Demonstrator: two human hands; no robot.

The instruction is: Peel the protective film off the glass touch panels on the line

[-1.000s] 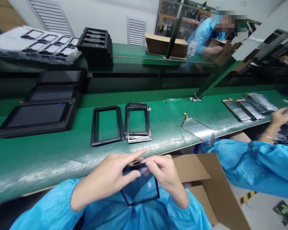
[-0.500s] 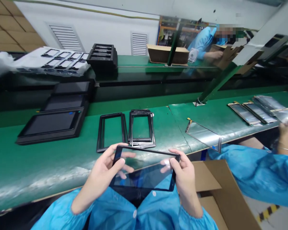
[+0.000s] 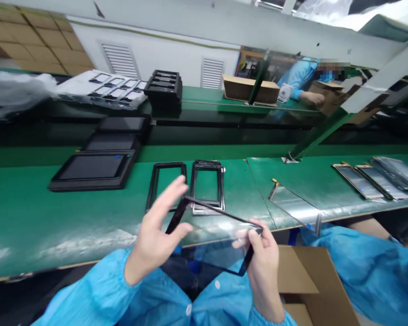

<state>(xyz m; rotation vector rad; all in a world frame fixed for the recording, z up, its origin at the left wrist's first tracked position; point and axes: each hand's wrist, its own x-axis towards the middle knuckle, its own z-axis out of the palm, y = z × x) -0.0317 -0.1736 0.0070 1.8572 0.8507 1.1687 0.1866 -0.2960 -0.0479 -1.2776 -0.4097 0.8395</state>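
I hold a thin glass panel with a black border (image 3: 211, 240) above my lap, at the near edge of the green bench (image 3: 54, 226). My left hand (image 3: 159, 226) grips its left short edge between thumb and raised fingers. Closed fingers of my right hand (image 3: 261, 253) pinch the right edge. The panel is tilted, its far edge raised. Just beyond it on the bench lie one black frame (image 3: 166, 183) and a small stack of black frames (image 3: 207, 185).
Black trays with dark screens (image 3: 95, 167) lie in a row at left. A loose glass sheet (image 3: 292, 203) and several wrapped panels (image 3: 370, 181) lie at right. An open cardboard box (image 3: 309, 280) stands by my right knee. A neighbour's blue sleeve (image 3: 370, 267) is at right; another person works behind.
I have lifted the panel from my lap and turned it from upright to lying crosswise, then tilted it. My view has risen. The neighbour's hand has left the view.
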